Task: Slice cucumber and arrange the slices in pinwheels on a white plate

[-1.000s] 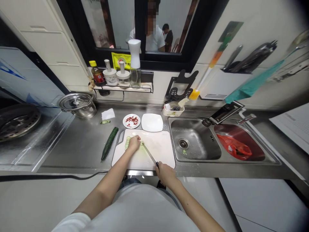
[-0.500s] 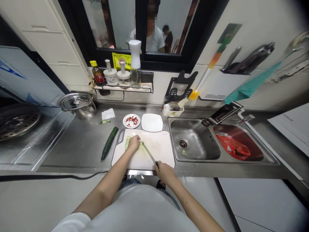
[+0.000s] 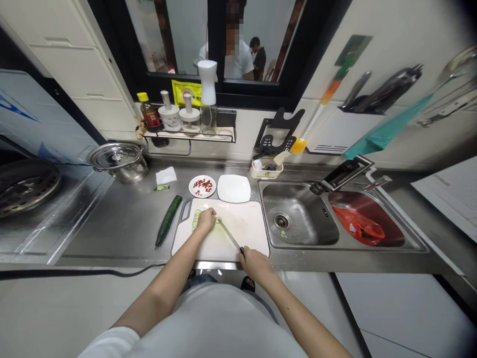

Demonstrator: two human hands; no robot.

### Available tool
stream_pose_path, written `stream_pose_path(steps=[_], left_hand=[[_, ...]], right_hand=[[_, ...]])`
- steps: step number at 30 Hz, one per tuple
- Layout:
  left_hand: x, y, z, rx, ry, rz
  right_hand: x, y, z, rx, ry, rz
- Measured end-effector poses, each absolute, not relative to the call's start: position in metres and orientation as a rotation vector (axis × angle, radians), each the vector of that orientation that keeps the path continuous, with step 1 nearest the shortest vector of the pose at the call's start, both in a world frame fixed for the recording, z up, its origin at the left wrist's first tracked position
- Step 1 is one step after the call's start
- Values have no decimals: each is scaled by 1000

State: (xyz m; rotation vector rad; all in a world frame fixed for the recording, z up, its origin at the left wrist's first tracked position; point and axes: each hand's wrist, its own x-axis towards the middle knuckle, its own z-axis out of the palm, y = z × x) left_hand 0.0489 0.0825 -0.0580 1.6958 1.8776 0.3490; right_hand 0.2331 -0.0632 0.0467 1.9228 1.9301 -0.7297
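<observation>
On the white cutting board (image 3: 242, 238) my left hand (image 3: 206, 219) rests with its fingers curled closed; whatever they may grip is hidden beneath them. Several cucumber slices (image 3: 196, 221) overlap in a row just left of that hand. My right hand (image 3: 255, 261) is wrapped round the black handle of a knife (image 3: 230, 234). The blade slants up and left across the board, its tip close to my left fingertips. At the tip lies a single round cucumber slice (image 3: 218, 220). A whole cucumber (image 3: 168, 221) lies on the counter left of the board.
Behind the board stand a plate of chopped red pieces (image 3: 202, 194) and a white square plate (image 3: 234, 188). The steel sink (image 3: 303, 238) is at the right. A lidded pot (image 3: 122, 164) and a paper scrap (image 3: 166, 175) are at the left. A seasoning shelf (image 3: 194, 136) hangs behind.
Both hands, the knife and the slices keep nearly the same places. The whole view has shifted very slightly.
</observation>
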Motion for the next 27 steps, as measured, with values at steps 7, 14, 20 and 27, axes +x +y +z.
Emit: stream_pose_path(steps=[7, 14, 20, 27], left_hand=[[49, 83, -58, 1714, 1868, 344], [49, 83, -58, 1708, 1864, 348], [49, 83, -62, 1708, 1872, 350], [50, 83, -59, 1702, 1883, 335]], right_hand=[[237, -56, 49, 1856, 1982, -628], [239, -53, 55, 1818, 1985, -533], [239, -51, 53, 1845, 1962, -677], [234, -54, 49, 1908, 1947, -775]])
